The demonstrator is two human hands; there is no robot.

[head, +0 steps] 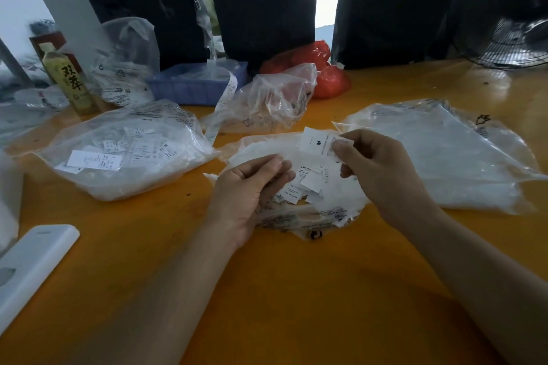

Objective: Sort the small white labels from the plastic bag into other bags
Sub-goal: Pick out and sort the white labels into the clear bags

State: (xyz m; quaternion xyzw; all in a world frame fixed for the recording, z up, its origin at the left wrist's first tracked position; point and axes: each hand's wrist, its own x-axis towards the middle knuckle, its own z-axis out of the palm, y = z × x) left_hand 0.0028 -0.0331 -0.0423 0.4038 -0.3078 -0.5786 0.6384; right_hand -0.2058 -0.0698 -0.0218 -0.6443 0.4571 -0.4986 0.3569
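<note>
Labels (pixel 308 184) half-hidden behind left hand (pixel 246 187), print mostly illegible

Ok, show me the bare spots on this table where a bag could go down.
Bare orange table lies nearest the person, between the forearms and beside the white case. A smaller patch lies at the far right, between the flat bag and the fan. The middle and far left are crowded with the bags of labels, the bottle and the blue tray.

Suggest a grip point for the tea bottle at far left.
Probably the tea bottle mid-body, across its labelled flat sides, coming in from the near right. It leans slightly, with a clear bag close to its right and a dark box behind, so go in narrow.
</note>
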